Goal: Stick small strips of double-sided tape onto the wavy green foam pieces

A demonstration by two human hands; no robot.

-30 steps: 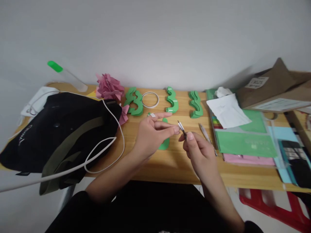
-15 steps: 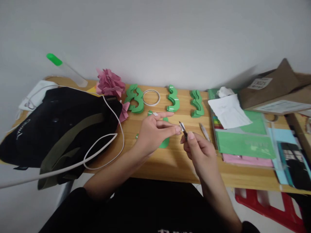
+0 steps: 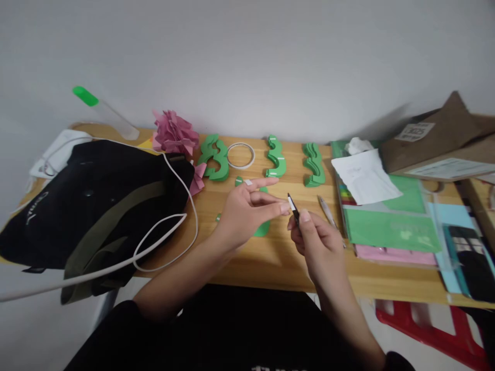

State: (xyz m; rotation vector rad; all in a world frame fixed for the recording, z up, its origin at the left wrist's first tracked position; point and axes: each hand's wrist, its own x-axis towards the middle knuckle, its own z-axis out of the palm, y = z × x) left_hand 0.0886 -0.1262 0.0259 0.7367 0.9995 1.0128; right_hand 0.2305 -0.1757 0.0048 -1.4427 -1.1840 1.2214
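Note:
My left hand (image 3: 243, 214) is pinched at thumb and fingertip beside a small white strip (image 3: 292, 204), apparently tape. Its index finger stretches out, with another white bit (image 3: 248, 182) stuck near the knuckle. In my right hand (image 3: 319, 237) is a slim black pointed tool (image 3: 295, 211), its tip up and to the left, against the white strip; its exact kind is unclear. Partly hidden under my left hand lies a green paper piece (image 3: 263, 229). Behind are wavy green stacked pieces (image 3: 276, 157), some with white strips, and a tape roll (image 3: 241, 155).
A black bag (image 3: 104, 201) with a white cable (image 3: 162, 250) covers the left side. Pink paper flowers (image 3: 176, 133) stand behind it. A grey pen (image 3: 327, 211), a green packet (image 3: 390, 226), crumpled white paper (image 3: 365, 175) and a cardboard box (image 3: 441, 144) occupy the right.
The black tool has tilted slightly, and its tip has shifted a little to the right of my left fingertips. Both hands have otherwise hardly moved.

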